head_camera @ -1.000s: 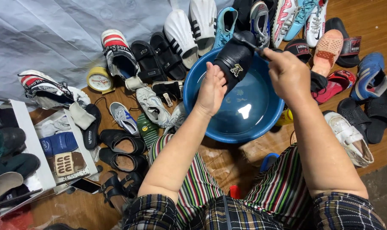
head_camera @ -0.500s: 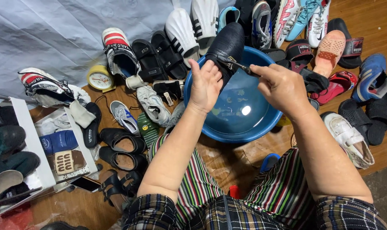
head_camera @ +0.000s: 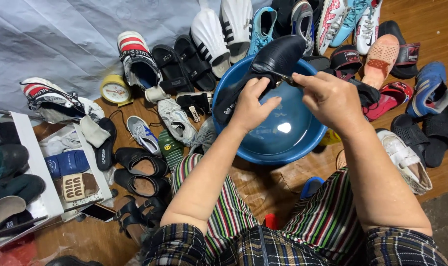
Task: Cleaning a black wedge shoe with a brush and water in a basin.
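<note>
Hands over blue basin (head_camera: 303, 148): left hand (head_camera: 251, 106) closed in a grip on black shoe (head_camera: 263, 69), held tilted above basin rim. Right hand (head_camera: 330, 96), just beside, pinches small thin tool (head_camera: 284, 79) w/ tip at shoe. Sandals (head_camera: 184, 61) and sneakers (head_camera: 177, 118) lie on floor beyond and left of grip.

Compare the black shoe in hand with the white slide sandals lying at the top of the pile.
The black shoe is dark and closed; the white slide sandals are white with black stripes and open. The black shoe is held tilted over the blue basin by the left hand, with the right hand beside it; the sandals lie flat, untouched. Both are footwear.
</note>
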